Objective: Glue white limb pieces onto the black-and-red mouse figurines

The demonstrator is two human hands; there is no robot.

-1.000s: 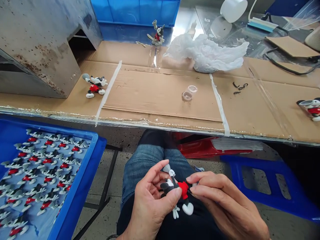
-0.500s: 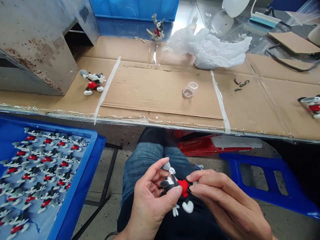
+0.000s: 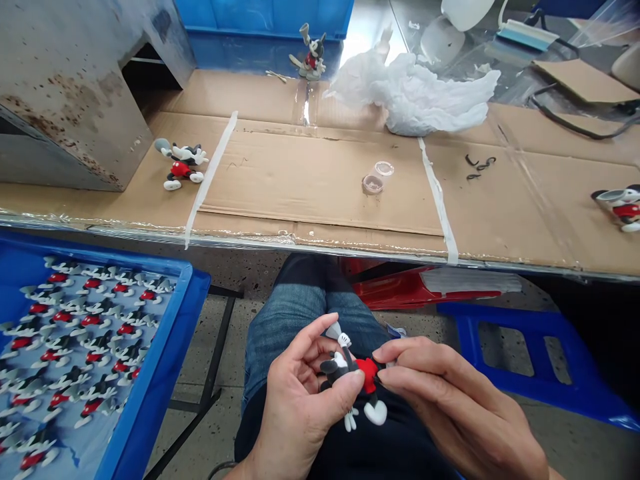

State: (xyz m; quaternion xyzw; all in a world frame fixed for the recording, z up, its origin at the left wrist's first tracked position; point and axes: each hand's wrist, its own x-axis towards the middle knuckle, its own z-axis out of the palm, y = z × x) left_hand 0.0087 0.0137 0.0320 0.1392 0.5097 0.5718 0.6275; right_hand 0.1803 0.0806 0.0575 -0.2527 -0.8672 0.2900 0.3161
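Over my lap, my left hand (image 3: 300,400) grips a small mouse figurine (image 3: 356,383) with red shorts, black head and white shoes, thumb pressed on its body. My right hand (image 3: 450,407) pinches the figurine's red middle from the right with thumb and forefinger. Both hands are closed on it. To my left, a blue tray (image 3: 165,373) holds several rows of the same figurines (image 3: 75,347).
A cardboard-covered table (image 3: 310,180) spans ahead. On it lie a figurine (image 3: 179,163) at left, another (image 3: 311,53) at the back, one (image 3: 620,207) at far right, two small clear caps (image 3: 377,177), black hooks (image 3: 477,167) and crumpled white plastic (image 3: 425,93). A blue stool (image 3: 525,360) stands at right.
My hands and the figurine stay almost still. The view has shifted slightly, so the table things sit a little higher and to the left.
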